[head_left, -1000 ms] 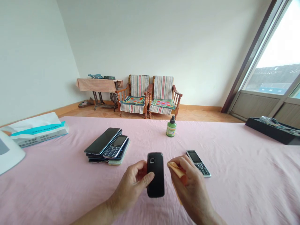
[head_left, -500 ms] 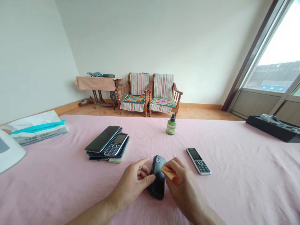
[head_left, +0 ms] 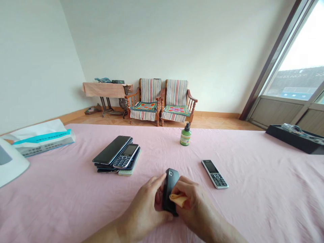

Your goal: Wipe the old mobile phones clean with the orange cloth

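Note:
A black mobile phone (head_left: 170,185) with a small square camera window near its top is tilted up on its edge, its back towards me. My left hand (head_left: 146,204) grips its left side, fingers along the edge and thumb at the lower end. Pinched in my right hand (head_left: 193,199) is a folded yellow cloth (head_left: 179,199), pressed against the lower half of the phone's back. To the right lies a silver and black keypad phone (head_left: 214,174), face up.
A stack of phones (head_left: 112,150) lies to the left, a keypad phone (head_left: 126,156) on it. Behind stands a green bottle (head_left: 185,135). A tissue pack (head_left: 45,138) and a white device (head_left: 12,165) are at far left, a black tray (head_left: 291,140) at far right, on pink cloth (head_left: 248,209).
My right hand has moved the cloth down the phone's back, from its upper right edge to the lower half. My left thumb has slid down to the phone's lower end.

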`<act>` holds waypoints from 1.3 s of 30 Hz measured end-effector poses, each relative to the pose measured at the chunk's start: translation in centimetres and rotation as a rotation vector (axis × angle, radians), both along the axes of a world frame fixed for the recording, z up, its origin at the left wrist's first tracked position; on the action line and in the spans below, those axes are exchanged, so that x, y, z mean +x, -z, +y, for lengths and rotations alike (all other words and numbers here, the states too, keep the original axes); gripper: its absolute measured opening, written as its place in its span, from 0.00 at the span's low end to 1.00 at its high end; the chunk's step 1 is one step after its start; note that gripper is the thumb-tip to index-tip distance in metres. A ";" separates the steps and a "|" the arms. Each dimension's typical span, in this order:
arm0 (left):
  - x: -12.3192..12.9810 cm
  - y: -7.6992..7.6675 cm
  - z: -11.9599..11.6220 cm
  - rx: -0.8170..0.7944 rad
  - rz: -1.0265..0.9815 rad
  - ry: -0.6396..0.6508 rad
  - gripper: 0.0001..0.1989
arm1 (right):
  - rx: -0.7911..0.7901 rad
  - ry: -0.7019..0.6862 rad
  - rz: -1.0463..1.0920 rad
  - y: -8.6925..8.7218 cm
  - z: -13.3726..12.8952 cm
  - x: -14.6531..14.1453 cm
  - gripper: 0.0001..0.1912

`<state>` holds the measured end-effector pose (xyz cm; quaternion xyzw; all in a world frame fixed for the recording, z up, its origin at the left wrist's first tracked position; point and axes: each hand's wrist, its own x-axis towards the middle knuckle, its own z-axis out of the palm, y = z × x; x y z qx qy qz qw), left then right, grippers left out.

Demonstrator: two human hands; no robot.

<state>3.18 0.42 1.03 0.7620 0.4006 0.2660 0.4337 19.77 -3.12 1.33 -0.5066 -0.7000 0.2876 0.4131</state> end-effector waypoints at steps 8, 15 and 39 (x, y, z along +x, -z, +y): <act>0.3 0.3 0.0 0.091 0.030 -0.024 0.36 | 0.009 0.101 -0.001 0.7 0.9 0.2 0.15; 0.5 0.0 0.1 0.145 0.000 -0.023 0.33 | 0.076 0.088 -0.133 0.6 2.9 1.0 0.13; 0.5 -0.4 2.0 -0.153 0.003 0.106 0.29 | 0.090 -0.173 0.002 -0.2 1.7 1.3 0.16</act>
